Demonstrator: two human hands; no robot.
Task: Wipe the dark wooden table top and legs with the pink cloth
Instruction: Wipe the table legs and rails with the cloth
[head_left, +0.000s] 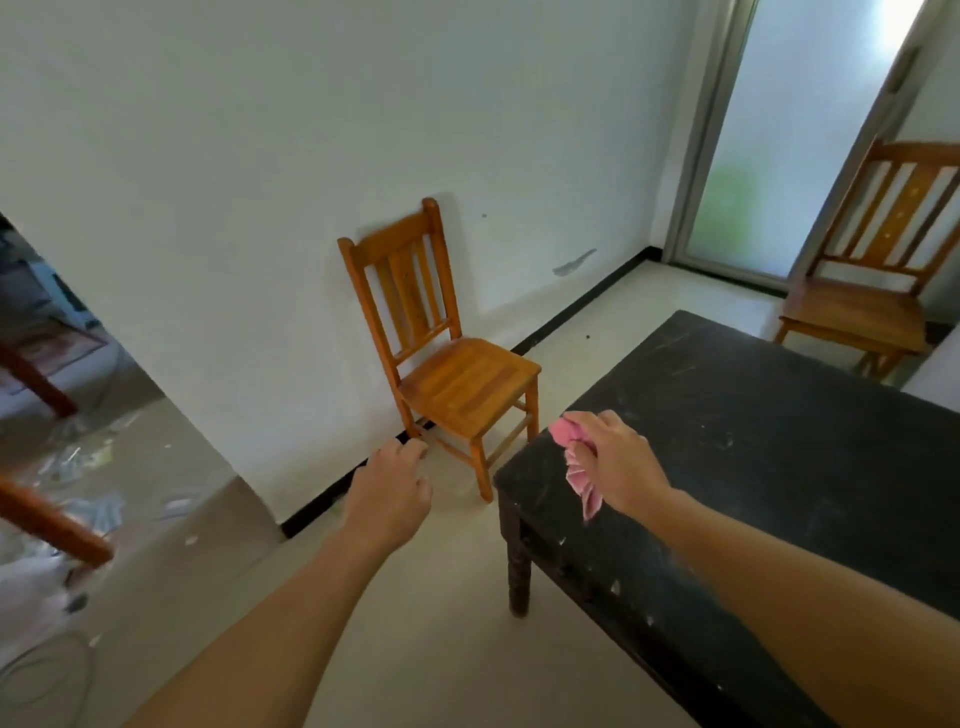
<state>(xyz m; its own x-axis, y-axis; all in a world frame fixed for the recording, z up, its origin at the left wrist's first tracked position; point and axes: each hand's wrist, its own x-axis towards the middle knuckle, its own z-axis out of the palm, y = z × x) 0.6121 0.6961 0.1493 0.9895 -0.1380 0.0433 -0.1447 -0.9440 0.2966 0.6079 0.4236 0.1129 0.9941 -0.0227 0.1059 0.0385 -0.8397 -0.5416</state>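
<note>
The dark wooden table (769, 441) fills the right side, its top speckled with pale marks and one turned leg (518, 571) showing at the near left corner. My right hand (618, 460) grips the bunched pink cloth (576, 467) just above that corner, with a strip of cloth hanging down. My left hand (389, 493) hovers over the floor left of the table, fingers loosely curled and holding nothing.
A light wooden chair (447, 364) stands against the white wall just beyond the table's corner. A second chair (872, 280) sits behind the table near a frosted glass door. A doorway at left shows littered floor and reddish wooden furniture legs (57, 525).
</note>
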